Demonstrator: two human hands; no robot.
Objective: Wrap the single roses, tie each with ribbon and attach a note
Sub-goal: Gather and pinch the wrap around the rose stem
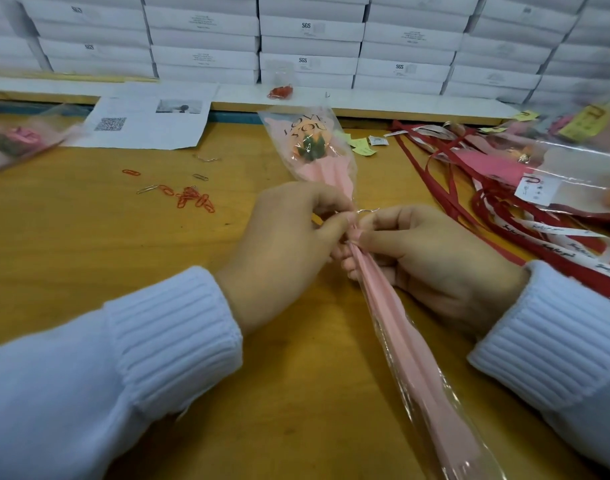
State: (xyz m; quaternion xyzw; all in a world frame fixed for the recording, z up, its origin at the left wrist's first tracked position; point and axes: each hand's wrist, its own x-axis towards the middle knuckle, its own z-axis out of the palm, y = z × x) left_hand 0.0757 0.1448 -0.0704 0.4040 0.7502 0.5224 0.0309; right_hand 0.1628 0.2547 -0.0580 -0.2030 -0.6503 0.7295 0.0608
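A single orange rose in a pink paper and clear cellophane sleeve (310, 147) lies on the wooden table, its bloom pointing away from me and its long pink stem wrap (400, 344) running toward the lower right. Both hands meet at the narrow neck of the sleeve. My left hand (282, 251) pinches the gathered wrap from the left. My right hand (435, 258) pinches it from the right, where a thin silver wire (367, 211) shows just above the fingers. The neck itself is mostly hidden by my fingers.
Red and white printed ribbons (525, 233) and several wrapped roses (538, 168) pile up at the right. Loose red and silver paper clips (192, 199) lie at the left, with a printed sheet (147, 116) behind. Yellow notes (360, 145) sit near the bloom. Stacked white boxes (310, 46) line the back.
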